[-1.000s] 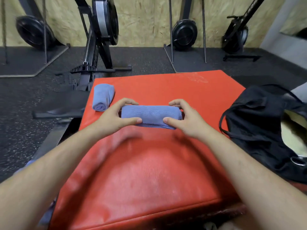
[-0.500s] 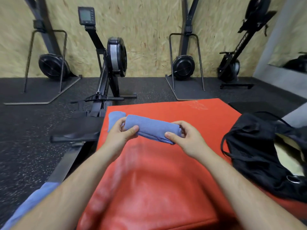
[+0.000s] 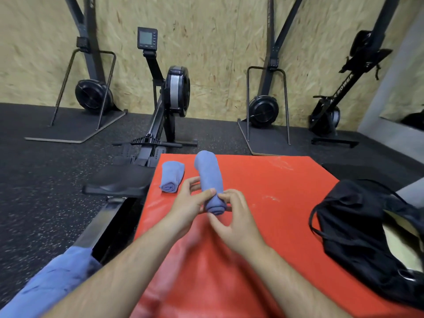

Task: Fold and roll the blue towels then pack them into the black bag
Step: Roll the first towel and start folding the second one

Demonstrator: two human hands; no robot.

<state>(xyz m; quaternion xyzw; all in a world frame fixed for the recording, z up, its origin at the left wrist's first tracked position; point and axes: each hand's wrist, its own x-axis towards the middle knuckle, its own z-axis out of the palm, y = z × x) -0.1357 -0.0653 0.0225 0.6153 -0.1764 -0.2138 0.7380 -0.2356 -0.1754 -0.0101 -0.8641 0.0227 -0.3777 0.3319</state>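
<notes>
Nearest, at the lower left, a piece of blue cloth (image 3: 52,285) is seen beside the left forearm; what it is cannot be told. Above the red padded bench (image 3: 286,191) a rolled blue towel (image 3: 210,177) is held in both hands. Its long axis runs away from the person, the spiral end facing the camera and the far end tilted slightly left and seen against the bench's far edge. The left hand (image 3: 185,203) is clasped round the roll near its near end, thumb laid over the top and fingers behind. The right hand (image 3: 234,216) is curled about that same near end, fingers at its right side and thumb below. Whether the roll touches the bench cannot be told.

To the right a black bag (image 3: 358,226) lies on the bench's right side, well apart from the hands, its mouth gaping and a pale inside showing. A stretch of bare red surface is left between hands and bag.

Farther off, near the bench's far left corner, a second rolled towel (image 3: 172,177) lies on the surface with the same heading — spiral end toward the person — just beside the held one but apart from it.

Beyond the left edge a rowing machine (image 3: 174,92) stands on the dark speckled floor (image 3: 46,180), its rail running alongside the bench. More exercise machines are ranged against a chipboard wall (image 3: 218,42) at the back.
</notes>
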